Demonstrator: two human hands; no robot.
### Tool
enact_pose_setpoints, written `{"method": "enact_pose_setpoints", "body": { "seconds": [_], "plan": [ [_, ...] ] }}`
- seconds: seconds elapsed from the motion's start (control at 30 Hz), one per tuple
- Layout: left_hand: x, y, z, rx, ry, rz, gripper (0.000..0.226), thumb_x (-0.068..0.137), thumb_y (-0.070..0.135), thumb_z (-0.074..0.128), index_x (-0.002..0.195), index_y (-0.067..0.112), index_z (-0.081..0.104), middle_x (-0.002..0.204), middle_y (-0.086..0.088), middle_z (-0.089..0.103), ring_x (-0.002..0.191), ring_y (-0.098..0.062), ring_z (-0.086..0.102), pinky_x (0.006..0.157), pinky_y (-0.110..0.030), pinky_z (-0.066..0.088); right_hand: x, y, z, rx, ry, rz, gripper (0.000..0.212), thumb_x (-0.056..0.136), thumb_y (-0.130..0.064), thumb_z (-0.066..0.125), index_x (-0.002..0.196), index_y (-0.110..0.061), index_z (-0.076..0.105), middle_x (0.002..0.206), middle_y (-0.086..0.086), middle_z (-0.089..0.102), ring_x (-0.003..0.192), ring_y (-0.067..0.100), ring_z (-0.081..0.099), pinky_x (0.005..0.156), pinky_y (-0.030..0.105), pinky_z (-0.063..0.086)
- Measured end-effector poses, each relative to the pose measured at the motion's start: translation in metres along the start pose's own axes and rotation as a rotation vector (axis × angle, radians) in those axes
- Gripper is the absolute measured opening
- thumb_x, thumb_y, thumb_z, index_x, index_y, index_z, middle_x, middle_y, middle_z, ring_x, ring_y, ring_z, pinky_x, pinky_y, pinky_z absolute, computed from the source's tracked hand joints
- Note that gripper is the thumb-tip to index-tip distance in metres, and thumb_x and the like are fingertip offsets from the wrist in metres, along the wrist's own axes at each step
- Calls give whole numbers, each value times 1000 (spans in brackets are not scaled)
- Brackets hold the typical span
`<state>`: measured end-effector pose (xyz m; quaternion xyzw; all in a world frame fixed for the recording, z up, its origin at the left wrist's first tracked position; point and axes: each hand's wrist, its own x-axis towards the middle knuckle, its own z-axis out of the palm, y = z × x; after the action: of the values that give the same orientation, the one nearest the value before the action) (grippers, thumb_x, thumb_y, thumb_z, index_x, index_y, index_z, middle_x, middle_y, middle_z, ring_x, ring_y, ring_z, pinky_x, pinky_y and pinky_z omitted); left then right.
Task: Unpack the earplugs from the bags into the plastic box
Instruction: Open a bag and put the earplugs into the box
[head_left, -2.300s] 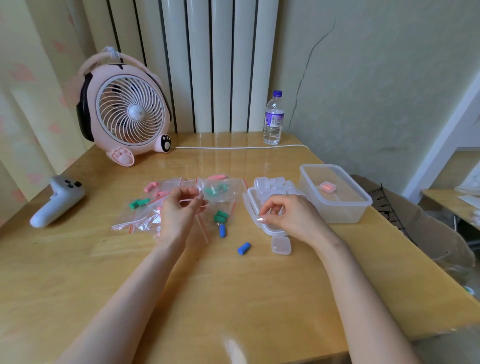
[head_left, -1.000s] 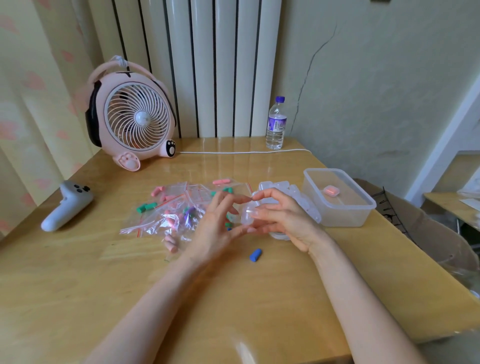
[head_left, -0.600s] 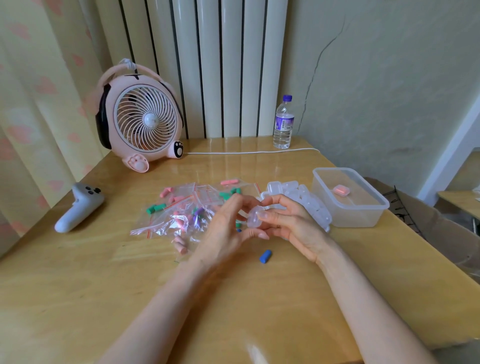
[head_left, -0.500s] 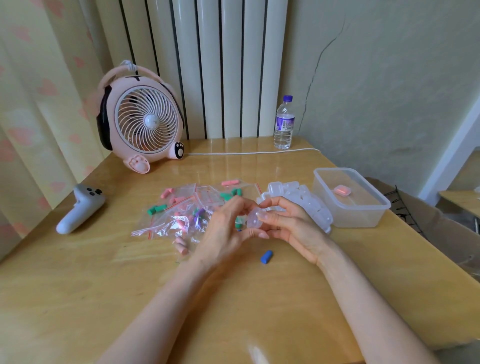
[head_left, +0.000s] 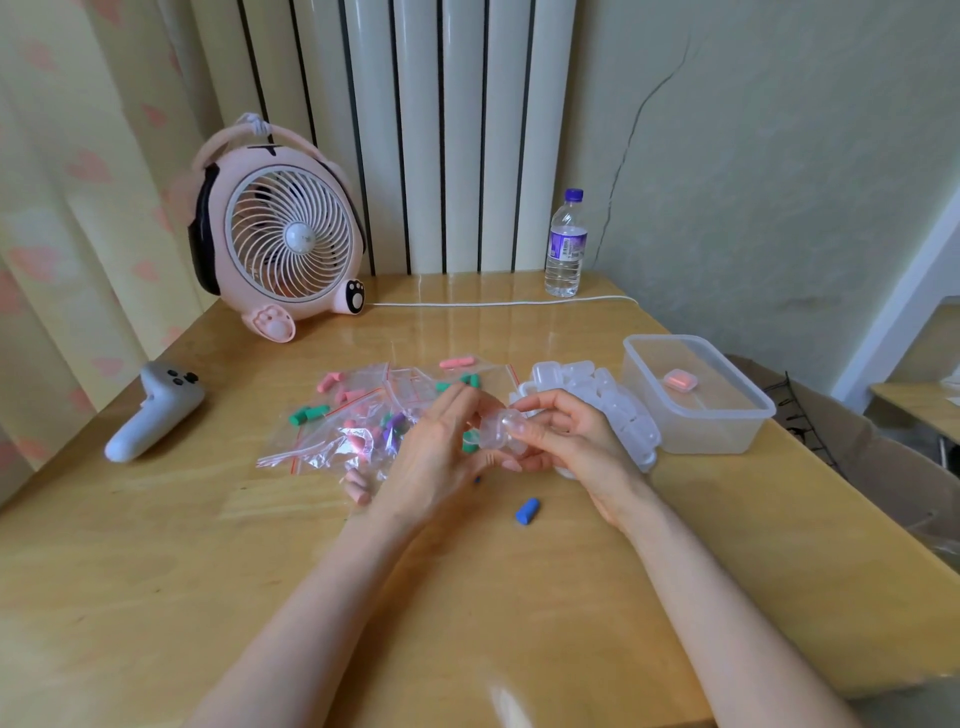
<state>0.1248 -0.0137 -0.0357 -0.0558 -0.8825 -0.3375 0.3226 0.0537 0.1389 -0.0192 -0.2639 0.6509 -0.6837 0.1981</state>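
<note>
No wording can be read: the purple label (head_left: 568, 248) on the water bottle (head_left: 563, 278) carries print, but it is too small and blurred.

Glossy wooden table (head_left: 519, 613), clear plastic box (head_left: 696, 415), crinkly clear plastic bags (head_left: 332, 441), matt foam earplug (head_left: 527, 511)
</note>
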Motion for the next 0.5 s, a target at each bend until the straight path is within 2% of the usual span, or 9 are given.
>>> {"method": "enact_pose_setpoints", "body": {
  "seconds": [0.07,0.13,0.23,0.3,0.4,0.5],
  "plan": [
    [-1,0,-2,17,5,3,54,68,47,73,110,17,57,91,18,50,84,6,49,71,-18,44,0,-1,-1,1,17,-26,23,79,-10,71,99,-5,62,81,12,57,70,30,63,65,34,55],
    [-1,3,-3,28,-32,-1,58,72,44,74,122,24,53,90,22,47,81,5,49,70,-13,42,0,-3,-3,37,18,-59,19,78,-7,70,95,-6,62,78,9,57,64,25,62,59,27,52],
    [0,5,-3,-10,-62,-22,53,72,51,66,116,23,56,95,18,50,77,-5,52,67,-11,41,0,-4,-3,56,42,-110,22,77,0,70,96,-6,61,75,7,55,56,17,59,54,23,49],
    [0,6,-3,-37,-76,-41,48,75,48,65,112,20,56,98,12,55,75,-9,54,66,-9,40,1,-2,-1,48,65,-144,25,76,2,70,97,-8,60,76,7,53,60,25,60,53,22,48],
    [1,8,-4,-84,-32,-86,33,79,35,69,105,21,53,101,16,55,77,-6,55,64,-8,41,1,-3,0,114,45,-193,34,79,-3,70,109,-8,55,89,15,61,76,36,62,59,23,51],
    [4,5,-7,-189,91,-178,27,79,23,72,100,23,55,105,12,58,75,-5,56,64,-13,44,-2,-7,-8,19,9,-212,41,76,-11,68,114,-10,53,99,8,70,74,20,60,62,20,48]
  ]
}}
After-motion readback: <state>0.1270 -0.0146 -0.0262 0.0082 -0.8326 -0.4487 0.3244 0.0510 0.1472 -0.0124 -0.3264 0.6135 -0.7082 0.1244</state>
